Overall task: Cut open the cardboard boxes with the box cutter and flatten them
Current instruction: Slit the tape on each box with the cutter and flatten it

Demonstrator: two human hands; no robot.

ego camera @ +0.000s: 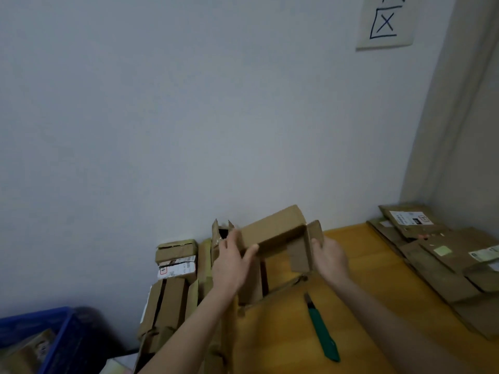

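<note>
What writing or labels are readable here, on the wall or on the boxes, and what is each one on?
"区": hand-drawn on the paper sheet on the wall; the character above is cut off.
White label on the flattened cardboard, right: too blurred to read.
Printed label on the small box by the wall: too blurred.
Held cardboard box: no writing shows.

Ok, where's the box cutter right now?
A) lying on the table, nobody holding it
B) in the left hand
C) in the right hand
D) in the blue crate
A: the green box cutter lies free on the wooden table, while the left hand and the right hand both hold the cardboard box above it.
</note>
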